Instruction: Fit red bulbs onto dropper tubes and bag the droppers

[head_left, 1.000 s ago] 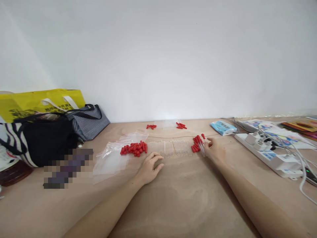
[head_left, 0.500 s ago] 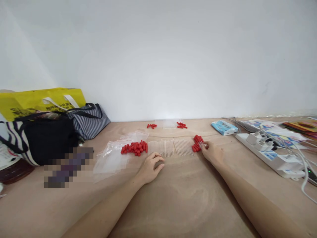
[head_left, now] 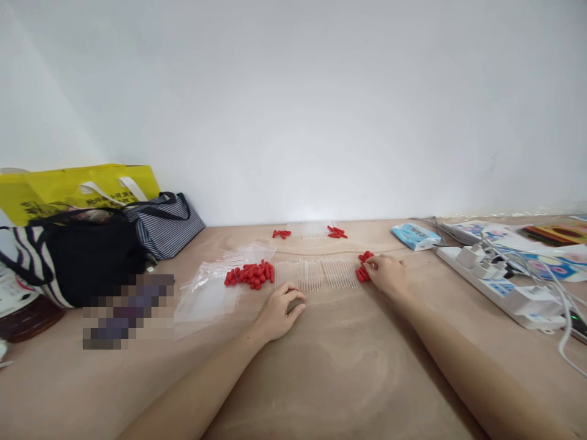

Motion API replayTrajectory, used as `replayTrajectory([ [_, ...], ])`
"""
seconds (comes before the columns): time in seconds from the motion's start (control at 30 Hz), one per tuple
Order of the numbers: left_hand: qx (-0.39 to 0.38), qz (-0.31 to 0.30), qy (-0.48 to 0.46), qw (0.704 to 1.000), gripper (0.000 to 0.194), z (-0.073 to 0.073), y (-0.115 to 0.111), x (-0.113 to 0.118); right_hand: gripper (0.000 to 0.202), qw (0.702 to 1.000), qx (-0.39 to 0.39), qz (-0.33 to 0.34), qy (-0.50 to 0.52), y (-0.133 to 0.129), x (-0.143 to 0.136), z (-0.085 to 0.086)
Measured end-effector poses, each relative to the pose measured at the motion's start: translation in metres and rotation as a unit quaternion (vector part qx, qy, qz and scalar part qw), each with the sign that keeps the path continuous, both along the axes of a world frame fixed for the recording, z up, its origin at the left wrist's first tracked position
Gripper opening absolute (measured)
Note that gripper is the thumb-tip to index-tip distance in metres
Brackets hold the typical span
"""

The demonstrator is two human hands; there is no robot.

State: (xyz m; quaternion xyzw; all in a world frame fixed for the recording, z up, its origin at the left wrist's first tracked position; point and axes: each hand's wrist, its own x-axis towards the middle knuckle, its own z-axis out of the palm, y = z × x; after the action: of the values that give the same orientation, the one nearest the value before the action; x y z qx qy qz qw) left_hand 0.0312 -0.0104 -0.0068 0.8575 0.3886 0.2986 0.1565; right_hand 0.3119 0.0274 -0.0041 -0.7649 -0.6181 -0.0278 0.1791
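A row of thin clear sticks [head_left: 339,273] lies side by side on the wooden table [head_left: 321,366]. At its left end is a large pile of red pieces [head_left: 250,274], partly over clear plastic bags [head_left: 206,299]. My left hand [head_left: 280,310] rests on the table just in front of the row, fingers apart and holding nothing. At the row's right end, my right hand [head_left: 385,274] has its fingertips pinched together over a smaller red pile [head_left: 362,274]. What they hold is too small to make out.
Near the wall lie two small red groups [head_left: 281,234] beside a clear bag [head_left: 314,230]. Bags, one yellow [head_left: 77,183] and one striped [head_left: 165,223], stand at left. On the right are a blue packet [head_left: 415,236], a power strip [head_left: 499,290] with cables, and papers.
My right hand has moved slightly left and its fingertips now cover part of the small red pile. My left hand has stayed in place.
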Motion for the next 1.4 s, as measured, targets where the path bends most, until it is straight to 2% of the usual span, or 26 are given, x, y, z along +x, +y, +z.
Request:
replayTrajectory([
  [0.13, -0.008, 0.002, 0.006, 1.000, 0.011, 0.000, 0.000, 0.000, 0.025, 0.997, -0.053, -0.035, -0.049, 0.017, -0.012, 0.007],
  [0.3, -0.011, 0.003, 0.008, 1.000, 0.011, -0.003, 0.000, -0.001, 0.022, 0.996, -0.055, -0.059, -0.044, 0.033, -0.024, 0.006],
  [0.43, -0.009, 0.004, 0.012, 1.000, 0.011, -0.005, 0.001, -0.001, 0.020, 0.996, -0.049, -0.070, -0.031, 0.034, -0.027, 0.007],
  [0.6, -0.009, 0.004, 0.008, 1.000, 0.011, -0.005, 0.001, 0.000, 0.025, 0.998, -0.028, -0.057, -0.002, 0.028, -0.033, 0.020],
  [0.67, -0.008, 0.009, -0.001, 1.000, 0.014, -0.005, 0.001, 0.000, 0.027, 0.999, -0.016, -0.028, 0.019, 0.021, -0.045, 0.023],
  [0.73, -0.007, 0.021, -0.015, 1.000, 0.020, -0.004, 0.000, 0.001, 0.029, 0.997, -0.008, 0.032, 0.065, 0.010, -0.063, 0.019],
  [0.83, -0.015, 0.030, -0.033, 0.999, 0.035, -0.002, -0.001, 0.003, 0.032, 0.944, -0.003, 0.186, 0.271, -0.012, -0.096, 0.001],
  [0.9, -0.030, 0.024, -0.041, 0.998, 0.040, -0.002, -0.001, 0.005, 0.033, 0.919, 0.005, 0.216, 0.329, -0.025, -0.116, -0.013],
  [1.0, -0.053, 0.007, -0.043, 0.998, 0.023, -0.003, -0.001, 0.006, 0.033, 0.910, 0.006, 0.229, 0.347, -0.036, -0.131, -0.022],
  [1.07, -0.044, 0.009, -0.035, 0.998, 0.016, -0.003, -0.001, 0.006, 0.034, 0.920, 0.012, 0.234, 0.316, -0.039, -0.128, -0.018],
  [1.13, -0.015, 0.022, -0.028, 0.999, 0.020, -0.003, 0.000, 0.005, 0.034, 0.944, 0.040, 0.216, 0.246, -0.040, -0.114, -0.011],
  [1.23, 0.026, 0.033, -0.019, 0.999, 0.029, -0.003, 0.000, 0.003, 0.024, 0.983, 0.098, 0.128, 0.092, -0.039, -0.079, -0.004],
  [1.3, 0.037, 0.022, -0.002, 0.999, 0.032, -0.004, 0.001, 0.002, 0.023, 0.994, 0.080, 0.068, 0.034, -0.038, -0.056, -0.004],
  [1.4, 0.023, -0.006, 0.026, 0.999, 0.035, -0.005, 0.001, 0.002, 0.026, 1.000, 0.009, 0.016, 0.019, -0.036, -0.033, -0.007],
])
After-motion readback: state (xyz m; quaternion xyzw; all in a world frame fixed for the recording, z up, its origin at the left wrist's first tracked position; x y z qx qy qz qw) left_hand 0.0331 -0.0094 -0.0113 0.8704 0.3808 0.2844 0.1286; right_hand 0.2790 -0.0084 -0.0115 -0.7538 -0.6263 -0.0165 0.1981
